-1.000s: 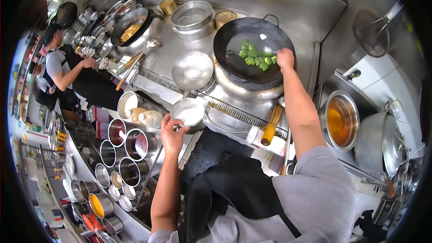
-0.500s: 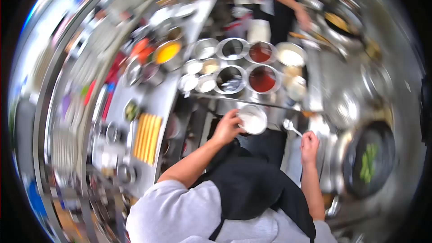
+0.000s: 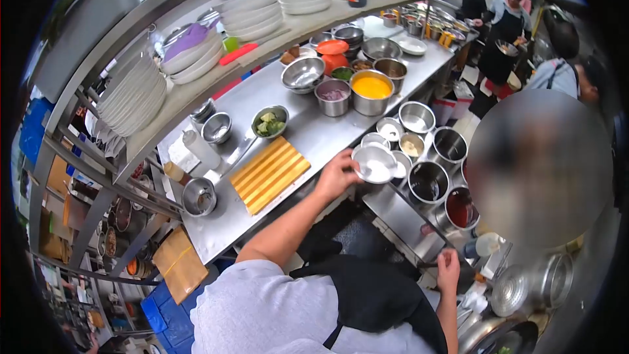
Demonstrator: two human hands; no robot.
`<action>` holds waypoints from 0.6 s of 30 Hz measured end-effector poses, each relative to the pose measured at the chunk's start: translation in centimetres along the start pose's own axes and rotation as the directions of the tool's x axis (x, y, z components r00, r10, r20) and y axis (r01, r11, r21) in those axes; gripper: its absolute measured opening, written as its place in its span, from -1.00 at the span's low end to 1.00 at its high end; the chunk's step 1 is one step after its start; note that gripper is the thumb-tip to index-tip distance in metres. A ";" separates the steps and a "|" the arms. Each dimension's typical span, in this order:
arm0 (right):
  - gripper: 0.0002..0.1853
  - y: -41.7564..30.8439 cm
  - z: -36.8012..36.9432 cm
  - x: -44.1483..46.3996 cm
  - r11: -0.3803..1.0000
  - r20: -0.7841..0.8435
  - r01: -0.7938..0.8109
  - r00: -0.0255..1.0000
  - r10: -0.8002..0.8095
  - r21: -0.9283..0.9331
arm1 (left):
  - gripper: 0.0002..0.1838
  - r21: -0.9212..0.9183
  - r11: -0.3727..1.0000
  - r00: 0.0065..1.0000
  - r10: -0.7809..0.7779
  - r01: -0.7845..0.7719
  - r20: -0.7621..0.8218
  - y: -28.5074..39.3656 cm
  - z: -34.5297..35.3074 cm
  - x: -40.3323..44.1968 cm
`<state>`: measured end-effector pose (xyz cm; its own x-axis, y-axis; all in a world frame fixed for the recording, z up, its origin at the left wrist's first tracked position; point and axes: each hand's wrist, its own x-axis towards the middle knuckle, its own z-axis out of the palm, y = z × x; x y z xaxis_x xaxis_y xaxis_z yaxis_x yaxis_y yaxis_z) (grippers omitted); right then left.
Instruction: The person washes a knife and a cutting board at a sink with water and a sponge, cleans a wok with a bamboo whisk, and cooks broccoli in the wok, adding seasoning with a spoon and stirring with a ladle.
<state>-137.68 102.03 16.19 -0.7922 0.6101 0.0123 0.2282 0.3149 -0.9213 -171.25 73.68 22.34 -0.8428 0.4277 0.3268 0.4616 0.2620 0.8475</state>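
Note:
My left hand point(image 3: 336, 176) grips the rim of a small metal bowl point(image 3: 375, 162) with something white in it. The bowl is tilted and held in front of small containers, one with a pale yellowish filling point(image 3: 411, 145). Lower right, my right hand point(image 3: 449, 269) has its fingers pinched together. The half-second-old view shows a spoon in that hand; now the spoon hardly stands out against the background. Nearest that hand are a pot of red sauce point(image 3: 461, 208) and a pot of dark liquid point(image 3: 428, 183).
On the steel counter lie a striped wooden cutting board point(image 3: 270, 174), a bowl of cut greens point(image 3: 270, 122) and a pot of orange liquid point(image 3: 371, 92). Stacked plates point(image 3: 134, 95) line the shelf above. Co-workers point(image 3: 503, 36) stand at the back right. A blurred patch hides part of the right side.
My view has turned left toward the counter and sharpened. The bowl in my left hand now appears beside the small containers. My right hand appears lower, its spoon no longer distinct.

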 end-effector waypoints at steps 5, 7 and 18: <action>-0.85 5.8 3.7 -2.7 0.956 0.004 -0.227 0.973 0.231 -0.187 | -0.73 0.176 0.982 0.983 0.094 -0.066 -0.156 4.0 -12.5 16.2; -0.86 6.0 6.5 -3.3 0.931 0.030 -0.323 0.943 0.332 -0.170 | -0.77 0.181 0.969 0.921 0.218 -0.166 -0.323 2.6 -15.6 23.6; -0.88 9.6 12.5 -5.2 0.723 -0.052 -0.682 0.723 0.689 0.112 | -0.55 0.396 0.896 0.806 0.079 0.200 -0.586 -0.4 -22.7 44.2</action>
<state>-138.44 92.74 2.41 -0.3855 0.6959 -0.6059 0.6416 -0.2698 -0.7181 -214.93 72.87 45.96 -0.8051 -0.1416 0.5760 0.3548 0.6631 0.6591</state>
